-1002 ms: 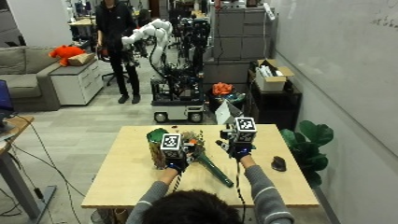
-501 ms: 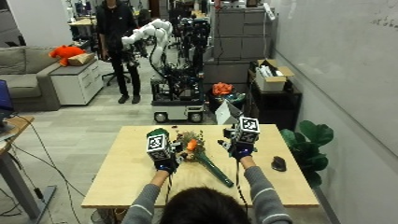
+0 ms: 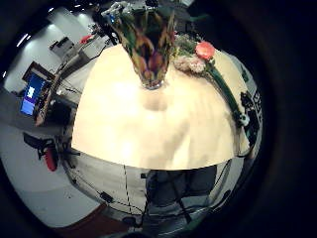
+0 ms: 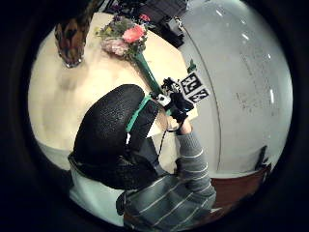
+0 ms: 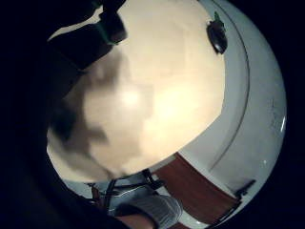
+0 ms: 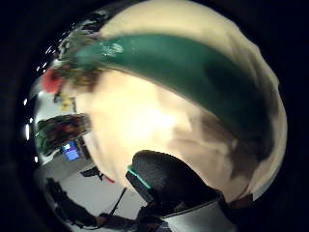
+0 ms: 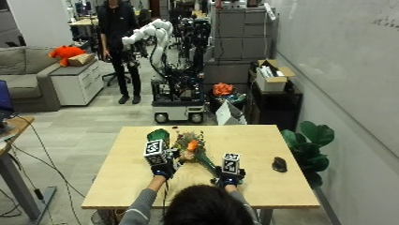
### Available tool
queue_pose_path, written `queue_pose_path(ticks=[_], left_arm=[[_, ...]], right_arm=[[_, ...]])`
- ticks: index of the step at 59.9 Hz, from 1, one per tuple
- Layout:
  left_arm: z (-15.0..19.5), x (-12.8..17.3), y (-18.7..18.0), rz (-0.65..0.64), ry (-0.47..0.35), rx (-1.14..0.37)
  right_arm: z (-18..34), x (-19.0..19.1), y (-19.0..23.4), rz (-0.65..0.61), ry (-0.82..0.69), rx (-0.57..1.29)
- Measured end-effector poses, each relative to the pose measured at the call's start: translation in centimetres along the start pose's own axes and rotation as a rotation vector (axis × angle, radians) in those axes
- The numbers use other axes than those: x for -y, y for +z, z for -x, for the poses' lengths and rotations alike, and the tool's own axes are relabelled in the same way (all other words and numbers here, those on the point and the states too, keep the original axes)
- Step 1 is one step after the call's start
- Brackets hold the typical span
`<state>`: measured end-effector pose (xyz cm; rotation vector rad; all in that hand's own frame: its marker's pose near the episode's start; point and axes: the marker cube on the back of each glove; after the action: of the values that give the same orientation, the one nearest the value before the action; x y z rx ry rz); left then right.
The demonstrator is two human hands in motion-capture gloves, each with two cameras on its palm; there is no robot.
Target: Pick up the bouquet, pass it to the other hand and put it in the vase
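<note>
The bouquet has orange and pale flowers and a long green wrapped stem. It lies slanted just over the table, heads toward the vase. My right hand grips the stem's lower end near the table's front edge, as the left thumb side view shows, with the right hand curled round the stem. That stem fills the right thumb side view. My left hand hovers beside the flowers, in front of the dark patterned vase, and holds nothing.
A black computer mouse lies at the table's right side. A potted plant stands past the right edge. A wheeled robot cart stands beyond the far edge.
My left hand has let go of the bouquet and shifted left. My right hand, still holding the stem, has drawn back toward the table's front edge.
</note>
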<state>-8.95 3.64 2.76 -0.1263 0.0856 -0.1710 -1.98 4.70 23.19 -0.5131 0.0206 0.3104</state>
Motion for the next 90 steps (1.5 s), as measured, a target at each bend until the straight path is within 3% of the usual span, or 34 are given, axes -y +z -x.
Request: queue_pose_path(ticks=[3, 7, 13, 20, 24, 26, 29, 33, 40, 46, 49, 51, 55, 57, 59, 63, 65, 67, 71, 75, 80, 82, 86, 90], left_arm=[[0.6, 0.6, 0.9, 0.015, -0.011, -0.003], [0.6, 0.3, 1.0, 0.034, -0.022, -0.015], [0.6, 0.7, 1.5, 0.062, -0.043, -0.046], [-1.2, -0.5, -1.0, 0.025, -0.066, -0.032], [-0.8, 0.6, -0.5, 0.008, -0.140, 0.045], [0.0, 2.7, 1.4, 0.003, -0.151, 0.061], [-0.1, 4.8, 3.6, 0.024, -0.086, 0.000], [-2.6, 2.9, 1.9, 0.051, -0.006, -0.090], [-2.2, 2.6, 1.5, 0.056, -0.161, -0.023], [-5.3, 2.9, 0.4, 0.118, -0.086, -0.257], [-5.3, 3.9, 0.1, 0.154, -0.167, -0.205], [-5.7, 4.6, -0.4, 0.133, -0.178, -0.163], [-7.6, 6.4, -1.8, -0.032, -0.034, -0.125], [-8.3, 7.4, -2.0, -0.096, 0.020, -0.109], [-8.8, 7.9, -1.7, -0.084, 0.015, -0.123], [-10.8, 8.3, -1.2, -0.050, 0.045, -0.298], [-11.1, 8.5, -0.8, -0.048, 0.023, -0.333], [-11.3, 8.6, -0.5, -0.037, 0.007, -0.351], [-12.5, 8.8, -0.5, -0.034, 0.052, -0.402], [-12.1, 10.0, 0.5, -0.065, 0.035, -0.338], [-15.6, 8.3, -0.3, 0.090, 0.234, -0.680], [-16.2, 8.2, -0.5, 0.102, 0.270, -0.749], [-15.6, 8.2, -1.4, -0.027, 0.227, -0.643], [-15.8, 8.0, -1.8, -0.054, 0.204, -0.689]], right_arm=[[-0.3, 1.0, 0.3, -0.169, 0.069, -0.016], [0.3, 2.3, -0.2, -0.351, 0.033, 0.038], [-0.1, 2.9, -1.0, -0.391, 0.072, -0.016], [-0.2, 2.8, -1.5, -0.302, 0.077, -0.089], [-0.1, 2.6, -1.9, -0.265, 0.058, -0.108], [-0.3, 3.1, -2.4, -0.313, 0.064, -0.116], [-0.5, 4.5, -3.5, -0.446, 0.068, -0.070], [-0.9, 6.6, -5.1, -0.605, 0.074, 0.082], [-4.3, 6.7, -6.2, -0.602, 0.182, 0.211], [-6.1, 7.2, -9.5, -0.704, 0.197, 0.320], [-6.0, 6.6, -11.0, -0.693, 0.176, 0.423], [-6.3, 6.5, -11.7, -0.676, 0.188, 0.468], [-6.2, 6.4, -12.0, -0.564, 0.175, 0.593], [-5.0, 6.2, -12.4, -0.483, 0.088, 0.742], [-3.5, 5.8, -13.4, -0.434, -0.061, 0.924], [-2.1, 6.1, -15.1, -0.449, -0.323, 1.180], [-1.9, 6.6, -15.1, -0.392, -0.353, 1.248], [-2.1, 6.3, -14.7, -0.348, -0.245, 1.227], [-2.7, 4.9, -14.1, -0.368, 0.010, 1.101], [-2.3, 4.3, -14.2, -0.290, -0.019, 1.147], [-2.0, 4.5, -14.3, -0.370, -0.093, 1.141], [-2.1, 4.5, -14.0, -0.410, -0.052, 1.105], [-2.0, 4.3, -13.9, -0.523, -0.060, 1.063], [-0.5, 3.3, -14.4, -0.449, -0.184, 1.170]])
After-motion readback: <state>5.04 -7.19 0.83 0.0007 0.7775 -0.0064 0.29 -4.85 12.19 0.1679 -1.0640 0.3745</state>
